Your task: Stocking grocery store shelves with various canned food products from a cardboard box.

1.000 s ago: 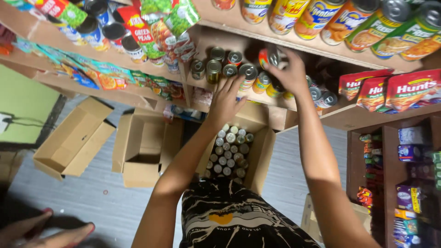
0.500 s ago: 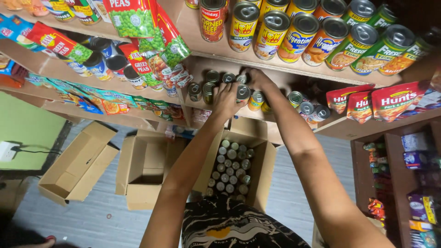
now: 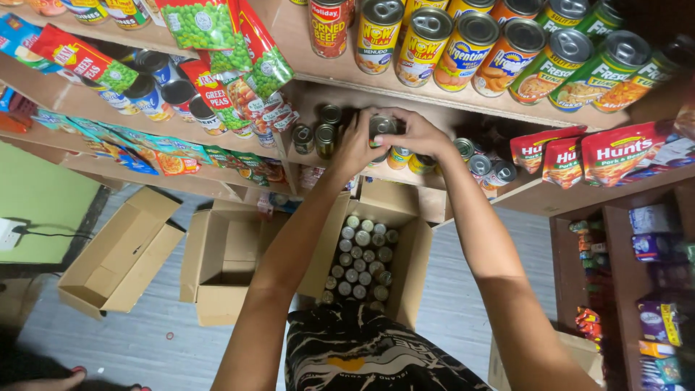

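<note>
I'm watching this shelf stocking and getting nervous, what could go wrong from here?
Both hands, left hand and right hand, grip one small can at the crowded shelf edge; nudged neighbouring cans might roll off. A dropped can would likely fall into the open box of cans directly below.

Wooden shelving (image 3: 340, 69) runs in tiers across the upper view, unpainted, with a vertical divider near its middle. A second, darker wooden shelf unit (image 3: 561, 268) stands at the right edge. The floor (image 3: 145, 340) is grey plank-pattern vinyl, with small debris visible. A green panel (image 3: 36, 210) occupies the left side, a white socket (image 3: 7, 233) with a black cable against it. Lighting is even and dim beneath the shelves.
</note>
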